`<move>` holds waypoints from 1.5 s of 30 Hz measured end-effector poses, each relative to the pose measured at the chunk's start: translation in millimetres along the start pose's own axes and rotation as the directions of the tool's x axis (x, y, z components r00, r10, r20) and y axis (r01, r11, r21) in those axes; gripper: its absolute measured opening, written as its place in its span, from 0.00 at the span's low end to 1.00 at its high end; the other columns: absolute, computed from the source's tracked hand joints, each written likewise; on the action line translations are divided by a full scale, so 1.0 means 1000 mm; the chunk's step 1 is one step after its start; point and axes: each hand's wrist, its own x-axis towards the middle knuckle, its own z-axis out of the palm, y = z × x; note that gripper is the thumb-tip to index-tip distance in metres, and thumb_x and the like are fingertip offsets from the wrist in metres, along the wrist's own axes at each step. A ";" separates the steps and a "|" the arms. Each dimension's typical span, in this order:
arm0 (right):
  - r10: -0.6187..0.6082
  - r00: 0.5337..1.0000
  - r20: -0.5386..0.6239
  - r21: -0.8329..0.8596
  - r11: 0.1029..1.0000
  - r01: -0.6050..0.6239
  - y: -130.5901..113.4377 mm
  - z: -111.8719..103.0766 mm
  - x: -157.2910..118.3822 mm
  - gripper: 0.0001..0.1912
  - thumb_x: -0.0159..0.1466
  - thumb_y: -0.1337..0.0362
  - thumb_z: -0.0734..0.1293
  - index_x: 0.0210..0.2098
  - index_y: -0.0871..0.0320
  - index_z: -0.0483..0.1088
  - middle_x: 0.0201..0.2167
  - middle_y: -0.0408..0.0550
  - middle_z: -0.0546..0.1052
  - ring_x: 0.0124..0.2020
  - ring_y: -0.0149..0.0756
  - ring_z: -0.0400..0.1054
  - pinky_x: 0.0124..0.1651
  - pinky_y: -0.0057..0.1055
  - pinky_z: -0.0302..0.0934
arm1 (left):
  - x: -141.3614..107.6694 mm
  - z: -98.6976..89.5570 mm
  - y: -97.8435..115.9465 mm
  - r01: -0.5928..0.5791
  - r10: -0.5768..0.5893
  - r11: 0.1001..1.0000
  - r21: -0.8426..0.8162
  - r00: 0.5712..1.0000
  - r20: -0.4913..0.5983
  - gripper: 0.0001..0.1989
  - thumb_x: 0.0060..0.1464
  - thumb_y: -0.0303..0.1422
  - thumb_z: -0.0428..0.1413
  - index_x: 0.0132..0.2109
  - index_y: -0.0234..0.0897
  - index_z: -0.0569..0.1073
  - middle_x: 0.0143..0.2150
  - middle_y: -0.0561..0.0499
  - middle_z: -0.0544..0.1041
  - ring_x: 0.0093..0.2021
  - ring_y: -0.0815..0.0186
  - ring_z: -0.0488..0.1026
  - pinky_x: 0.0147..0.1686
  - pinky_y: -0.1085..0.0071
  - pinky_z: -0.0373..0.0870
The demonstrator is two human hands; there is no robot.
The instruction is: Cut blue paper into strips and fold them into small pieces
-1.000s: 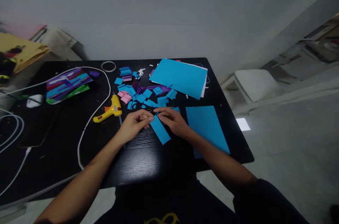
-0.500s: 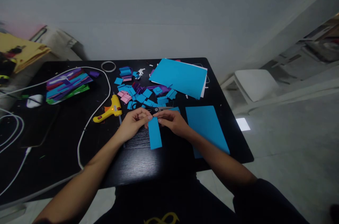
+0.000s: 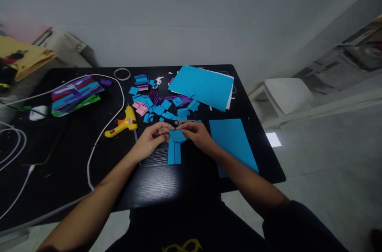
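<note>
Between my hands, near the table's front, is a blue paper strip (image 3: 174, 153) with its upper part folded over, forming a wider flap that slants across the top. My left hand (image 3: 153, 138) pinches its upper left side. At the upper right edge, my right hand (image 3: 196, 134) grips the flap with thumb and fingers. A pair of scissors (image 3: 177, 123) lies just beyond my fingertips, partly hidden by them. Several cut blue paper pieces (image 3: 166, 104) are heaped behind the scissors, among pink and purple ones.
A yellow glue gun (image 3: 125, 122) lies left of my left hand. One blue sheet (image 3: 228, 136) is right of my right hand, another blue sheet (image 3: 203, 85) at the back. A white cable (image 3: 88, 164) curves across the left side, near a phone (image 3: 44, 142).
The strip lay flat and single before; now its top is folded over sideways, showing a wider flap and a crease line down the strip. My right hand has shifted slightly.
</note>
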 end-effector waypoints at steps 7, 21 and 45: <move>-0.074 0.996 -0.056 -0.014 0.997 0.073 0.003 0.006 -0.001 0.13 0.56 0.57 0.78 0.35 0.56 0.76 0.31 0.43 0.80 0.33 0.36 0.77 0.39 0.34 0.74 | 0.003 0.007 -0.011 -0.034 0.034 0.999 0.008 0.990 -0.137 0.17 0.55 0.44 0.67 0.38 0.38 0.71 0.26 0.56 0.75 0.28 0.67 0.76 0.34 0.70 0.74; -0.178 0.982 -0.066 -0.087 0.981 0.172 0.000 0.009 -0.010 0.16 0.56 0.57 0.79 0.43 0.53 0.80 0.37 0.46 0.82 0.41 0.39 0.78 0.49 0.39 0.75 | -0.005 0.012 -0.007 -0.158 0.188 0.973 0.166 0.965 -0.185 0.18 0.55 0.41 0.67 0.50 0.38 0.78 0.36 0.51 0.78 0.35 0.65 0.76 0.40 0.69 0.75; -0.494 0.868 -0.050 -0.394 0.809 0.437 -0.009 0.008 -0.016 0.17 0.62 0.59 0.77 0.51 0.49 0.78 0.49 0.50 0.79 0.51 0.43 0.74 0.53 0.41 0.71 | -0.013 0.011 0.009 -0.359 0.474 0.827 0.433 0.859 -0.195 0.06 0.59 0.34 0.66 0.43 0.40 0.85 0.34 0.49 0.81 0.34 0.65 0.77 0.35 0.70 0.73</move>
